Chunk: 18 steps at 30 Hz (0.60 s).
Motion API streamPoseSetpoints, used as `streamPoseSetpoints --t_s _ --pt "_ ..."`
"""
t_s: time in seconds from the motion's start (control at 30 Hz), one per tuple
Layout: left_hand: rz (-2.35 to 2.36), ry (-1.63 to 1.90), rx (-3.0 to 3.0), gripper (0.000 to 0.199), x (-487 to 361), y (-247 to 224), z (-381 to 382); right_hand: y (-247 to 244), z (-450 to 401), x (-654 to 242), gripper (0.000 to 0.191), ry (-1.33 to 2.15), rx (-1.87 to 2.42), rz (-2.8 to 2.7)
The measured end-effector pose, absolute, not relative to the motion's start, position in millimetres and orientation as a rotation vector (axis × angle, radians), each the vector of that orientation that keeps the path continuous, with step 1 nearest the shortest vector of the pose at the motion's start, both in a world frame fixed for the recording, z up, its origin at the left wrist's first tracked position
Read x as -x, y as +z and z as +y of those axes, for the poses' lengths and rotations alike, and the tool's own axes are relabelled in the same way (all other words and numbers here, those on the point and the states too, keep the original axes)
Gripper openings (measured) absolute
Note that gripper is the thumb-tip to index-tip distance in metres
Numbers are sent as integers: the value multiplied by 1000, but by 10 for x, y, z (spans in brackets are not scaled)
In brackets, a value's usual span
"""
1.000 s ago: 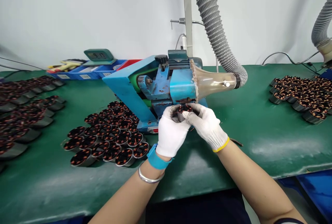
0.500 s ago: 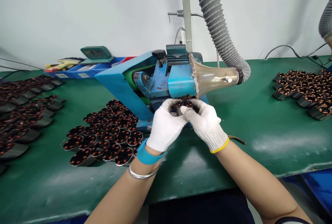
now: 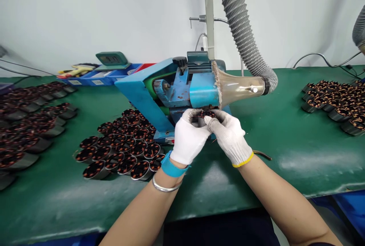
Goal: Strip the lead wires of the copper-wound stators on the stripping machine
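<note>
Both of my hands, in white knit gloves, are closed round one motor stator (image 3: 202, 119), a short metal ring with dark windings and copper-coloured ends. My left hand (image 3: 189, 135) grips its left side, and my right hand (image 3: 229, 134) grips the right with the thumb across the near rim. The stator is right at the front of a blue belt machine (image 3: 203, 88), under its hood; whether it touches the machine inside is hidden. Left of my left hand, several similar stators (image 3: 125, 145) stand grouped on the green table mat (image 3: 216, 189).
A clear funnel (image 3: 236, 88) joins the machine to a grey ribbed hose (image 3: 242, 25). More stators stand at far left (image 3: 31, 124) and far right (image 3: 336, 105). Blue bins (image 3: 97, 78) and a green digital display (image 3: 112, 59) sit behind. A short dark strip (image 3: 262, 155) lies near my right wrist.
The whole view has shifted slightly, so everything appears a little farther right. Both hands keep their hold on the stator at the machine's front.
</note>
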<state>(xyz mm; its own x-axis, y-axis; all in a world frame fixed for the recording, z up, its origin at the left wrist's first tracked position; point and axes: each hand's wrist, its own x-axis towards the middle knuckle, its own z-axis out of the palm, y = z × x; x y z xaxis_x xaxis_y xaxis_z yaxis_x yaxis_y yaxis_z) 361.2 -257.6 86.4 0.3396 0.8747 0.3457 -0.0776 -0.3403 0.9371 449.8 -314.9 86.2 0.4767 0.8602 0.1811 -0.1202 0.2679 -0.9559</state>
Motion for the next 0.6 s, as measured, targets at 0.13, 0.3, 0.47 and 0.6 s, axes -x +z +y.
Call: streamPoseSetpoints --t_s 0.13,0.3,0.47,0.6 --pt "764 1198 -1612 36 -3528 781 -2707 757 -3282 -4503 44 774 1206 -877" --pt "754 1198 -1651 43 -3463 682 -2850 742 -3455 -4600 32 698 1278 -1005" --pt "764 1176 -1698 48 -3466 645 -2867 834 -3474 -4739 30 561 1438 -1017" --pt "835 1303 -1774 46 -3438 621 -2865 804 -3409 -4880 37 606 1255 -589"
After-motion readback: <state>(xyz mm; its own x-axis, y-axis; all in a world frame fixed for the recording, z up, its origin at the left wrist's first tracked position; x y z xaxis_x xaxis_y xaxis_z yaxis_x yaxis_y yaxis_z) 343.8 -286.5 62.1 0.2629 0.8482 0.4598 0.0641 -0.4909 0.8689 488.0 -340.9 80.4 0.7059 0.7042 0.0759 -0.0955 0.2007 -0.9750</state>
